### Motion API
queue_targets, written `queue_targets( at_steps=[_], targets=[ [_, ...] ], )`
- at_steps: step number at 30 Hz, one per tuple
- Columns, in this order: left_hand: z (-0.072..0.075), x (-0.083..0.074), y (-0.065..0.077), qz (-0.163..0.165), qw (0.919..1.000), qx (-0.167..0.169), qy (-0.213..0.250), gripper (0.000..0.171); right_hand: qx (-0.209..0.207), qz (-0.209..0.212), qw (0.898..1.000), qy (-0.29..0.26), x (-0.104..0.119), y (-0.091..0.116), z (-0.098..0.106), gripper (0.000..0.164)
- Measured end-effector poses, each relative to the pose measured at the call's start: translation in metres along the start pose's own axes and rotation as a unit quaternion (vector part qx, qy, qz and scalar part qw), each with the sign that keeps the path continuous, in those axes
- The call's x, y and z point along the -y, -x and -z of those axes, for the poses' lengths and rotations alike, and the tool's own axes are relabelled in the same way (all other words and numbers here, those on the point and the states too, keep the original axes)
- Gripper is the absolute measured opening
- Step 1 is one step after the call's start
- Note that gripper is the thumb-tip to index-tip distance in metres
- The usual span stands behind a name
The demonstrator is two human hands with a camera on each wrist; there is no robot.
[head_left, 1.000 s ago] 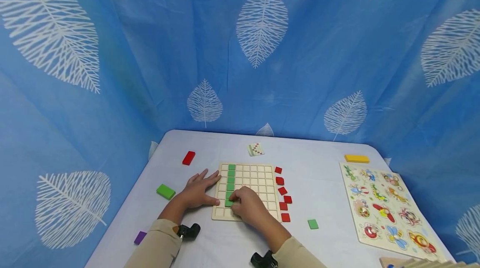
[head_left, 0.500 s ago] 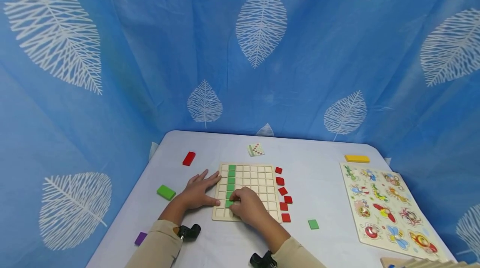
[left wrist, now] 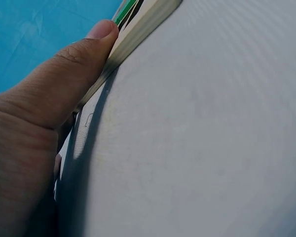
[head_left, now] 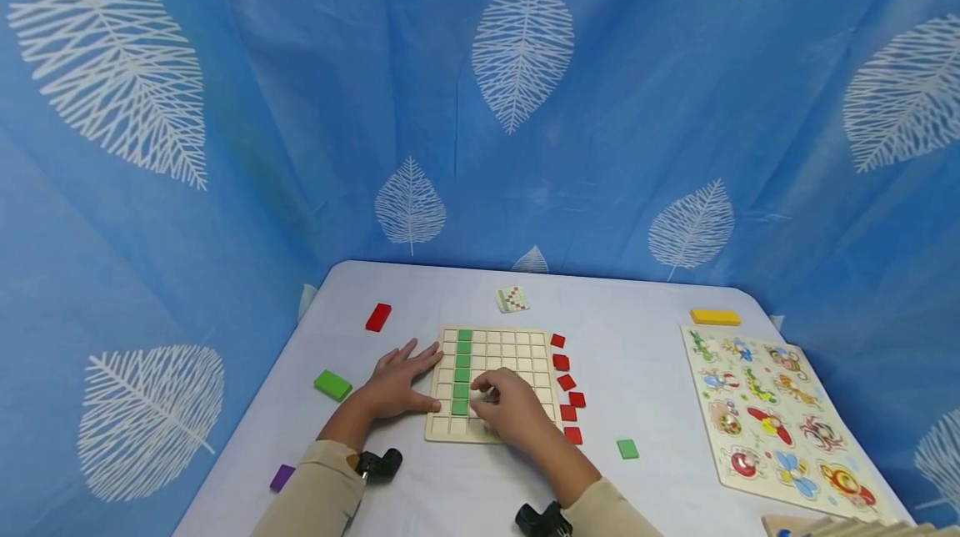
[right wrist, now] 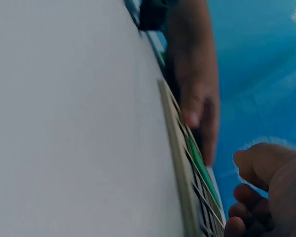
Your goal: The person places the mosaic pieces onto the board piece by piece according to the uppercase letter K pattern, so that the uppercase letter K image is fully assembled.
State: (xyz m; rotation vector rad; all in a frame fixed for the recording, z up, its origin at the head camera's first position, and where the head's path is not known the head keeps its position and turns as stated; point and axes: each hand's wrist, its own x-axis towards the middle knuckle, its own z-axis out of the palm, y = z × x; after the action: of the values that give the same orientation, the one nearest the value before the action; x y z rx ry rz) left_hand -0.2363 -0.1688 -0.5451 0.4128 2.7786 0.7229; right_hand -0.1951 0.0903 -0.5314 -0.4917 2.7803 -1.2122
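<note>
A wooden grid board lies on the white table, with several green square tiles in one column near its left side. My left hand rests at the board's left edge, fingers spread, and its thumb touches the rim in the left wrist view. Over the middle of the board is my right hand, just right of the lowest green tile. Its thumb and index finger are apart with nothing between them. In the right wrist view the right hand hovers beside the tile column, its other fingers loosely bent.
Several red tiles line the board's right side, and a loose green tile lies farther right. A pattern card sits behind. Red, green, purple and yellow blocks surround. An animal puzzle lies right.
My right hand has let go of the lowest green tile in the column and moved slightly right and up from it. My left hand has stayed at the board's edge.
</note>
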Motion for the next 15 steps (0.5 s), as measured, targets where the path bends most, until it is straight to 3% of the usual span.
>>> queue_targets(
  at_steps=[3,7,11,15],
  targets=[
    [-0.001,-0.001,-0.001,0.0,1.0,-0.002,-0.001,0.1,-0.038,-0.015,0.999,0.004,-0.016,0.011,0.026,0.019],
    [-0.003,-0.001,0.0,0.003,1.0,-0.002,0.001,0.101,-0.071,-0.086,0.993,0.03,-0.042,0.031,0.065,0.026],
    [-0.004,-0.001,0.0,0.005,1.0,-0.005,0.0,0.102,-0.06,-0.159,0.983,0.073,-0.069,0.054,0.098,0.037],
    [-0.006,-0.001,0.0,0.007,1.0,-0.006,0.001,0.103,-0.014,-0.188,0.976,0.109,-0.092,0.078,0.12,0.051]
  ],
)
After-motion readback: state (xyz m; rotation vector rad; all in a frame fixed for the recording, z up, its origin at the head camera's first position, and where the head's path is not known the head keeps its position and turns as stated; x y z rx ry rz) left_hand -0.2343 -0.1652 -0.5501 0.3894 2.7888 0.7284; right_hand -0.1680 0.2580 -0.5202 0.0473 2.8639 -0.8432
